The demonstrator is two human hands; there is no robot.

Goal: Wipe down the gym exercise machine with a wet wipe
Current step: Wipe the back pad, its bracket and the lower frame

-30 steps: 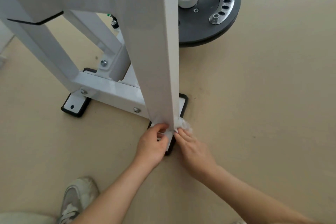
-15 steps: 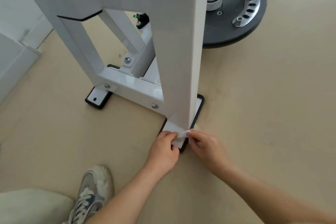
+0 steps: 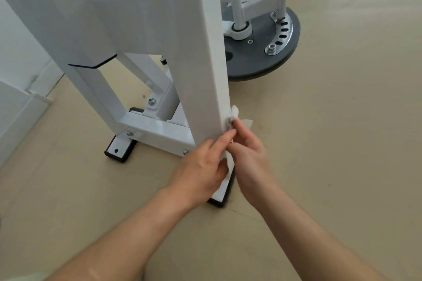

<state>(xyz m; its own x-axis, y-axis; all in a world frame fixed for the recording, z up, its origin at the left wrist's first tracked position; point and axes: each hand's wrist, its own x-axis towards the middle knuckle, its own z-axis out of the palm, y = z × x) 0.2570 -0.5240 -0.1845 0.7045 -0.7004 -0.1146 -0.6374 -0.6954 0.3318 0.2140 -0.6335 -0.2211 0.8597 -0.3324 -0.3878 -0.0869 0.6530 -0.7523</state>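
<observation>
Wet wipe (image 3: 233, 115) pinched by left hand (image 3: 203, 166) and right hand (image 3: 251, 155) against the white upright (image 3: 210, 75), low down; mid-wipe, next calls for sliding upward

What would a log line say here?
step: wiping upright post | left hand: holds wet wipe on post edge | right hand: pinches wipe on right side | spot: just above foot plate

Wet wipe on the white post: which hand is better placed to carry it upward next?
Right, probably. The right hand pinches the wet wipe against the right edge of the post, with bare post above it. The left hand lies on the front face beside it; whether it grips the wipe is unclear.
</observation>
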